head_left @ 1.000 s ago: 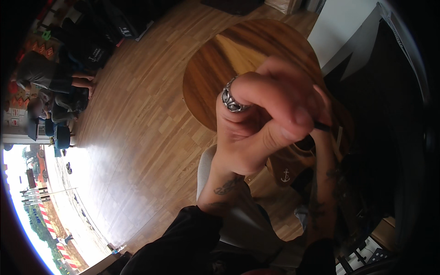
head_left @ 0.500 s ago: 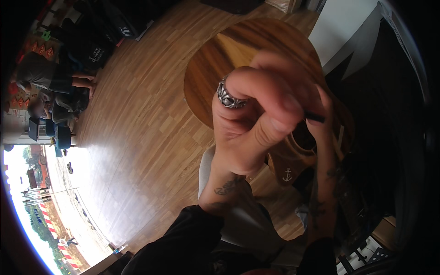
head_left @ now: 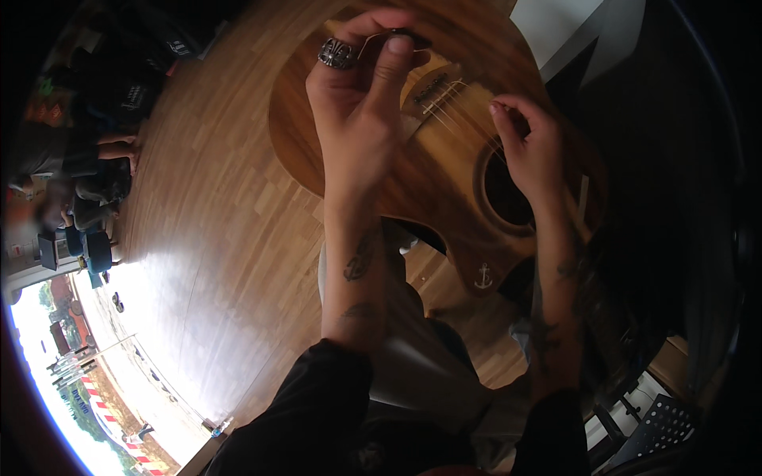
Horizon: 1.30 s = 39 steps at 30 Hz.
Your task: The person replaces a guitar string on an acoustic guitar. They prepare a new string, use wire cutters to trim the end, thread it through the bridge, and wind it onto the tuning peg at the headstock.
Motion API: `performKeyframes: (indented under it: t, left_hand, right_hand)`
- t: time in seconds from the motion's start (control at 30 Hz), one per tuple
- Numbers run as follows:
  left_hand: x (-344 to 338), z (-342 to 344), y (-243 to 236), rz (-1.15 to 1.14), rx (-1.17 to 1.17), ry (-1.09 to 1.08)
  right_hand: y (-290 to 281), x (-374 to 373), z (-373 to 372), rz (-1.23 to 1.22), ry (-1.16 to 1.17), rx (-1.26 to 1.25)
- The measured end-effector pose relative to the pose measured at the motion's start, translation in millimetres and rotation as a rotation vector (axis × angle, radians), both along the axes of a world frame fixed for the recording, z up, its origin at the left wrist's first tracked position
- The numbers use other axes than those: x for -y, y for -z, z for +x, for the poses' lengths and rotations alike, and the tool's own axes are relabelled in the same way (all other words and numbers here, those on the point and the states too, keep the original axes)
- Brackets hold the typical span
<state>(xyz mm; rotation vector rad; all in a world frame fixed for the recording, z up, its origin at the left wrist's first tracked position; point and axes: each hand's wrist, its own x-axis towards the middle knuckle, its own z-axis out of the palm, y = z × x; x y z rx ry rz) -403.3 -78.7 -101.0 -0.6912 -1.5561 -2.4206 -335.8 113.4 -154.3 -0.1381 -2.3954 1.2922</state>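
Observation:
An acoustic guitar [head_left: 444, 178] with a brown wooden top lies in front of me. Its bridge [head_left: 432, 94] carries a few thin strings [head_left: 448, 111] that run toward the round sound hole [head_left: 508, 190]. My left hand [head_left: 357, 87], with a silver ring, is raised over the body's far left part. Thumb and fingers pinch a small dark piece [head_left: 411, 36], and a thin line curves beside it; its exact kind is not clear. Over the strings, between bridge and sound hole, my right hand [head_left: 528, 143] has its fingertips closed together. Whatever they hold is too small to make out.
Wood flooring [head_left: 222, 174] stretches to the left, toward a bright doorway [head_left: 87, 381]. People [head_left: 87, 174] are at the far left edge. A white panel [head_left: 563, 32] stands beyond the guitar, and a perforated dark plate [head_left: 667, 424] is at the lower right.
My hands were together close to the camera with a small black piece between them. They have since parted and moved away, the left toward the far left; the bridge now shows.

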Motion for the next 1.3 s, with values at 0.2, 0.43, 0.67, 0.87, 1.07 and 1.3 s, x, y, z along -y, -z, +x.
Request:
performKeyframes:
  t: [0.2, 0.43, 0.67, 0.87, 1.07, 1.3]
  left_hand:
    - [-25.6, -13.3, 34.5, -0.204, 0.041, -0.105]
    - [-31.9, -7.6, 31.7, -0.472, 0.134, -0.214]
    - [-28.9, -8.5, 36.3, -0.466, 0.221, -0.265]
    - [-30.1, -10.9, 40.1, -0.413, 0.271, -0.23]
    - [-32.4, -12.8, 41.8, -0.395, 0.255, -0.263]
    - [-32.0, -12.6, 46.0, -0.248, 0.336, -0.271]
  right_hand:
    - [0.1, 2.7, 1.4, 0.011, 0.023, -0.001]
    - [-2.6, -0.9, 3.0, 0.01, 0.07, 0.029]
    - [-2.8, 4.3, -1.7, 0.069, 0.058, 0.02]
    - [-2.8, 4.9, -4.2, 0.199, 0.074, -0.001]
    - [-6.6, 9.3, -6.4, 0.268, 0.096, -0.092]
    - [-6.7, 12.6, -6.3, 0.291, 0.116, -0.093]
